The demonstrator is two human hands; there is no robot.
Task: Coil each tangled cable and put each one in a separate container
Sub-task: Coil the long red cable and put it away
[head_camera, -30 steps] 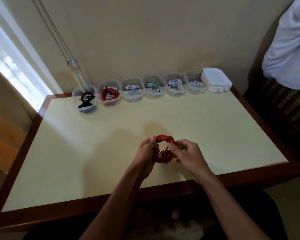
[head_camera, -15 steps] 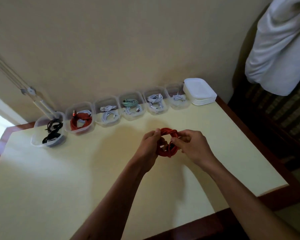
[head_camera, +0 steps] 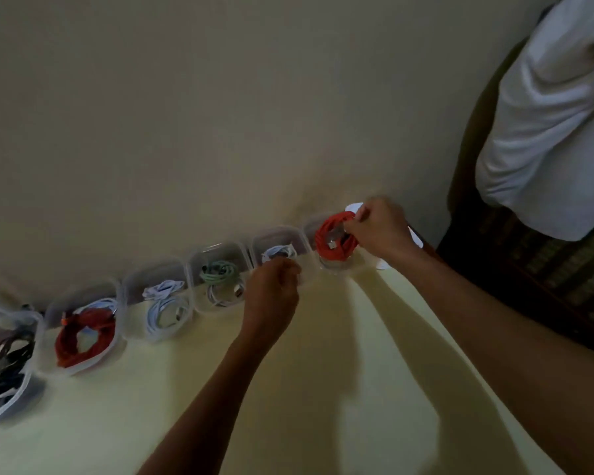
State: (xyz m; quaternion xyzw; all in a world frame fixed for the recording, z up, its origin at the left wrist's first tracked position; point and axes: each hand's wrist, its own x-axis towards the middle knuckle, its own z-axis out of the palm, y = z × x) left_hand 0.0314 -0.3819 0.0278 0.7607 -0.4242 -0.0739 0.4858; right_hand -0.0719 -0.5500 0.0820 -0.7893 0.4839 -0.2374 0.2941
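A red coiled cable (head_camera: pixel 333 240) sits partly inside the rightmost clear container (head_camera: pixel 335 265) of the row along the wall. My right hand (head_camera: pixel 379 231) pinches the coil's upper right side from above. Just left of it, my left hand (head_camera: pixel 273 296) has its fingers curled at the front rim of the neighbouring container (head_camera: pixel 278 236), which holds a white cable (head_camera: pixel 278 252). The image is blurred, so that grip is unclear.
Further left stand containers with a green and white cable (head_camera: pixel 220 279), a white cable (head_camera: pixel 165 306), another red cable (head_camera: pixel 83 334) and a black cable (head_camera: pixel 4 371). White lids (head_camera: pixel 415 238) peek out behind my right hand. A white cloth (head_camera: pixel 556 125) hangs at the right.
Both hands have moved from the middle of the table to the row at the wall. The red coil has gone with my right hand into the rightmost container; my left hand has let go of it.
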